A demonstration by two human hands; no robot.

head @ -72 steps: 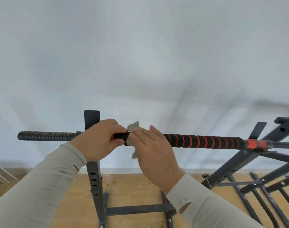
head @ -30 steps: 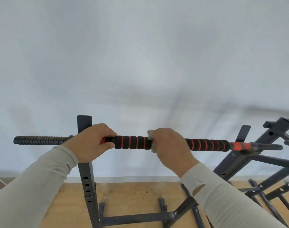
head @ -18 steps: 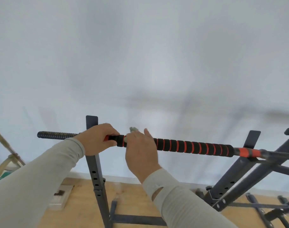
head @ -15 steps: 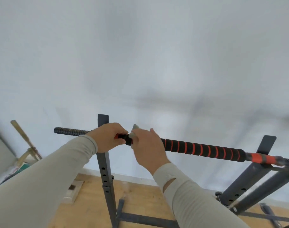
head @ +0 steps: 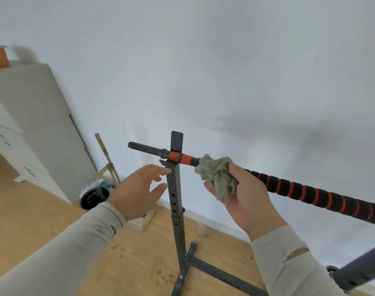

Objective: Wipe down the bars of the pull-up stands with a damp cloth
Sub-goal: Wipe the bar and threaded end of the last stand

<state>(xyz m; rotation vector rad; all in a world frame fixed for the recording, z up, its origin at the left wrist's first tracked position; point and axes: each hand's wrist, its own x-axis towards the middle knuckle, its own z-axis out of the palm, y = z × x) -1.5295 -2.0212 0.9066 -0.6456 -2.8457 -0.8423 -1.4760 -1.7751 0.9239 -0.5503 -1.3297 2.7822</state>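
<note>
A black bar with red stripes [head: 306, 192] rests across the dark metal upright of a pull-up stand [head: 176, 195], its threaded end sticking out to the left. My right hand [head: 244, 195] grips a crumpled grey-green cloth [head: 216, 176], palm up, just in front of the bar near its red end sleeve. My left hand [head: 139, 189] hovers left of the upright with fingers loosely spread, holding nothing and off the bar.
A white cabinet [head: 39, 133] stands at the left against the wall. A round black-and-white object [head: 94, 196] and a wooden stick [head: 106, 157] sit at the wall's foot. The stand's base bars [head: 214, 274] spread over the wooden floor. Another frame [head: 361, 272] shows at the lower right.
My left hand has let go of the bar and dropped beside the upright. My right hand has come off the bar, turned palm up with the cloth bunched in it. The view swung left.
</note>
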